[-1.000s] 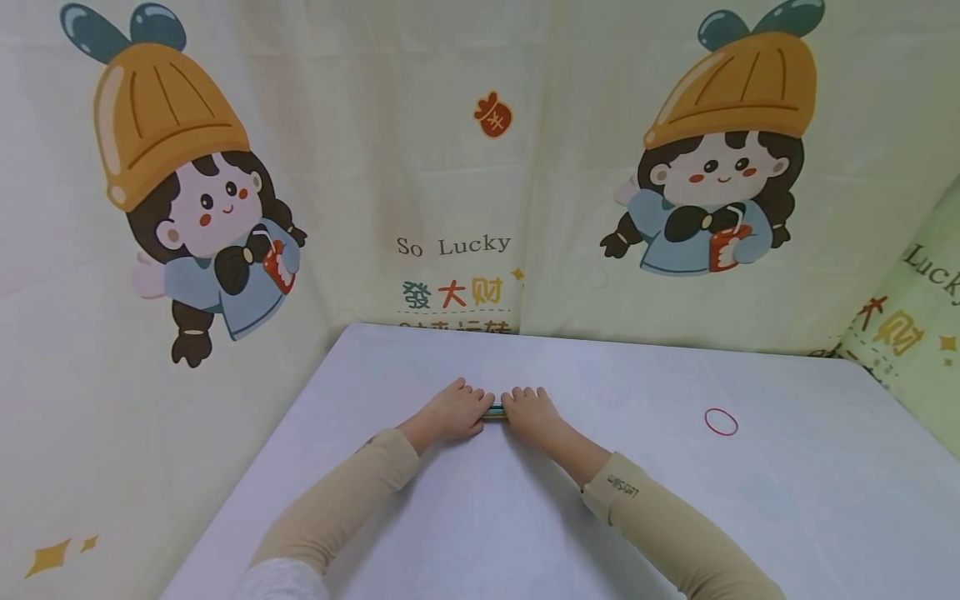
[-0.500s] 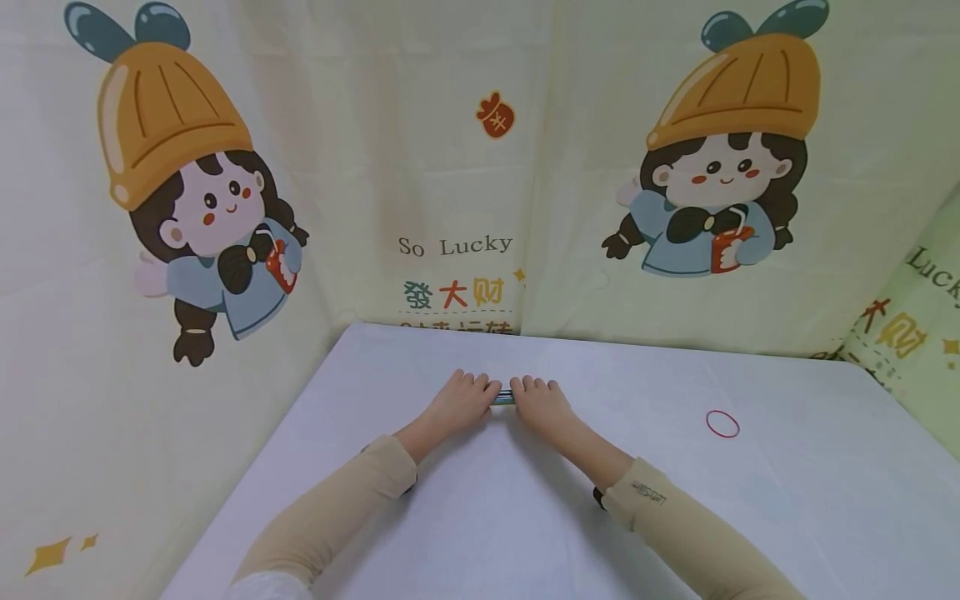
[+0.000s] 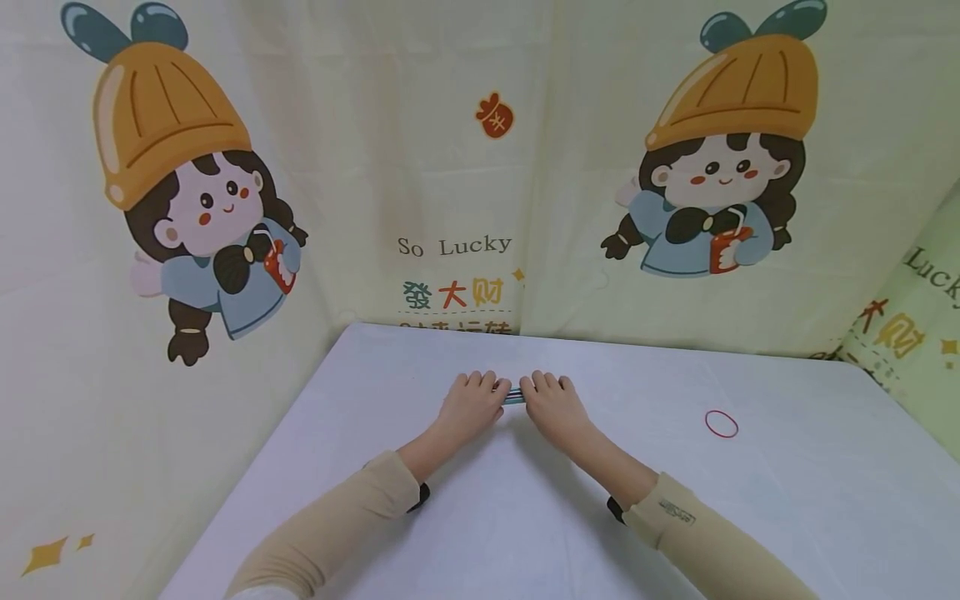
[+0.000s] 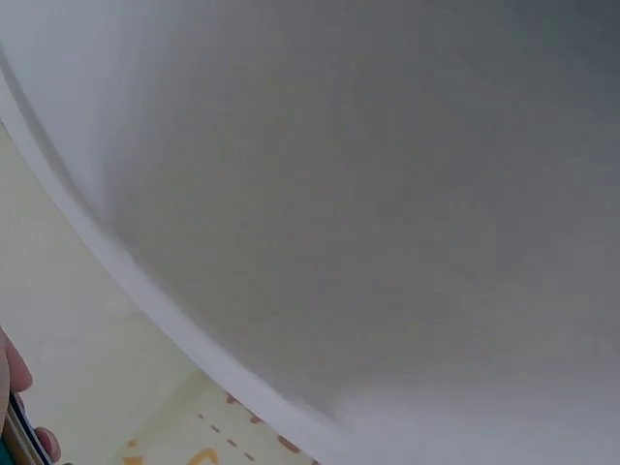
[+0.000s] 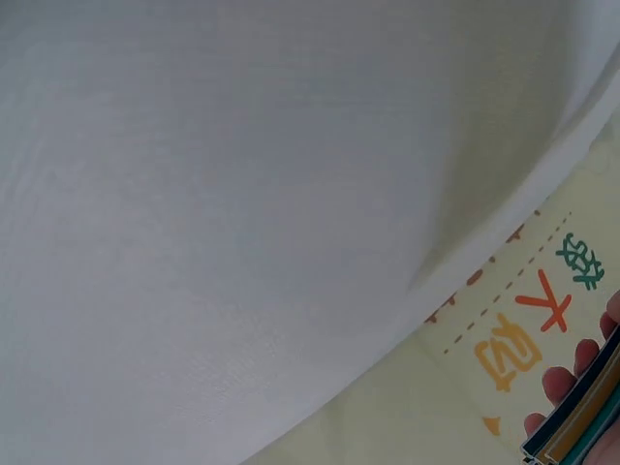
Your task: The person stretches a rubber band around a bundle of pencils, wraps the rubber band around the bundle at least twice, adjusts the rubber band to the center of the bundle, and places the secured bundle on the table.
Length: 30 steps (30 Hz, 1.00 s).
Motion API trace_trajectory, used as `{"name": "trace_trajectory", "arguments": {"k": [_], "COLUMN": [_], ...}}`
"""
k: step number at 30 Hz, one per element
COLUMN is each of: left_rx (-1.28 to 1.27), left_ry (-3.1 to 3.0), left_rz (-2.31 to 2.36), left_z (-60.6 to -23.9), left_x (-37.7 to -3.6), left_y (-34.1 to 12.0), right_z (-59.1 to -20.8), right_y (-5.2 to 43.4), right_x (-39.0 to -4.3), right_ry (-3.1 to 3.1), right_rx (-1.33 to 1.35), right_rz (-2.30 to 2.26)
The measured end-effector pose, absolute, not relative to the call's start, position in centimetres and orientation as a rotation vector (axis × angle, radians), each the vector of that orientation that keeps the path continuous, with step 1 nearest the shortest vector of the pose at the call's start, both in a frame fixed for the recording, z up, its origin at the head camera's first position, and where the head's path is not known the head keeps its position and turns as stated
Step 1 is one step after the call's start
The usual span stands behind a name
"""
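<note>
A small bundle of pencils [image 3: 513, 397] spans the gap between both hands over the far middle of the table. My left hand [image 3: 471, 408] grips its left end, and my right hand [image 3: 557, 410] grips the right, fingers curled over the top. In the right wrist view, the pencils [image 5: 573, 412] show dark blue, gold and teal sides lying parallel, with fingertips behind them. Only a corner of the pencils [image 4: 27, 438] appears in the left wrist view, between fingers. Most of the bundle's length is hidden by the hands.
A thin red ring [image 3: 707, 421], like a rubber band, lies flat on the white-covered table [image 3: 615, 367] to the right. Behind the table's far edge hangs a cream curtain [image 3: 577, 200] printed with cartoon figures and lettering.
Both hands have moved up and to the right in the head view, carrying the bundle of pencils with them. The red ring stays where it was.
</note>
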State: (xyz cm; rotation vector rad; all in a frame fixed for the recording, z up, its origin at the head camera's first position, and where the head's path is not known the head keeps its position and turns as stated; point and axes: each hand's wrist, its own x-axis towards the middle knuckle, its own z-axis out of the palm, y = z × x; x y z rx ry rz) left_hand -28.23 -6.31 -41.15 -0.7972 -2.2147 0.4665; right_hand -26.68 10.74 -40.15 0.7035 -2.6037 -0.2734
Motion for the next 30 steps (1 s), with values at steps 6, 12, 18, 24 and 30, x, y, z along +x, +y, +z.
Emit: {"name": "trace_trajectory", "arguments": {"k": [6,12,18,24,30], "left_rx": [-0.775,-0.799,-0.828,-0.823,-0.825], "left_ry": [-2.301,-2.328,-2.311,-2.382,-2.366], "left_rz": [0.467,0.484,0.463,0.492,0.536], "left_z": [-41.1,-41.2,-41.2,-40.7,-40.5], "left_x": [-27.5,-27.2,-27.2,-27.3,-27.2], "left_y": [-5.5,-5.4,-5.7,-6.9,-7.8], "right_z": [-40.5,-40.8,-40.4,-39.0,-39.2], "right_y": [11.0,11.1,11.6,14.0,16.2], "right_x": [-26.2,-25.9,-25.6,-25.8,-26.1], "right_ry": [-2.539,-2.508,-2.467,-2.556,-2.739], "right_rx": [0.696,0.686,0.687,0.584,0.522], "right_rz": [-0.278,-0.293,-0.213,0.041,0.037]}}
